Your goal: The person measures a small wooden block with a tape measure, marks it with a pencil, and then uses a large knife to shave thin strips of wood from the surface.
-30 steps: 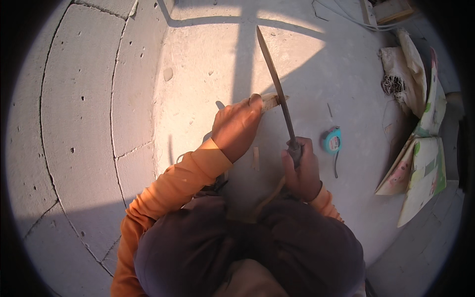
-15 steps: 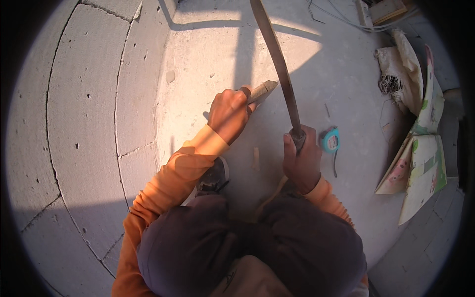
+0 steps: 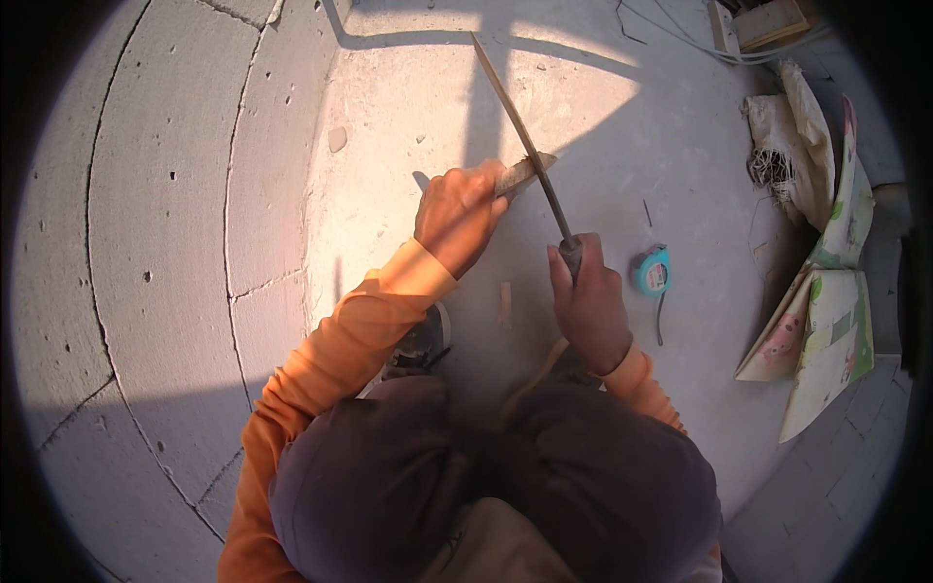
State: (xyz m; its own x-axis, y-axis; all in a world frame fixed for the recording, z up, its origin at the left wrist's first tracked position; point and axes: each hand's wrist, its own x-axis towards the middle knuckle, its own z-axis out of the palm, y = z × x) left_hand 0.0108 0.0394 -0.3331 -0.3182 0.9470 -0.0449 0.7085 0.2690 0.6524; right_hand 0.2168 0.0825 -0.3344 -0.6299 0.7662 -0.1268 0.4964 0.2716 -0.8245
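A short piece of wood (image 3: 515, 178) sticks out of my left hand (image 3: 455, 216), whose fingers are wrapped round its near end. My right hand (image 3: 591, 309) grips the dark handle of a long machete (image 3: 507, 102). Seen nearly edge-on, the blade slants up and left and crosses the wood close to its far end, apparently touching it. To the right of my right hand a turquoise tape measure (image 3: 651, 271) lies on the floor with a dark strap. A small wood chip (image 3: 505, 304) lies between my two forearms.
A pale block wall (image 3: 165, 194) rises along the left. On the right are a torn cloth sack (image 3: 799, 146) and a folded printed sheet (image 3: 826, 321). Wooden pieces (image 3: 768, 21) and a thin cable (image 3: 680, 44) lie at the far right of the concrete floor (image 3: 680, 398).
The machete has come down from a raised position and turned edge-on, so its blade now meets the wood. My right hand has risen slightly; my left hand has barely shifted.
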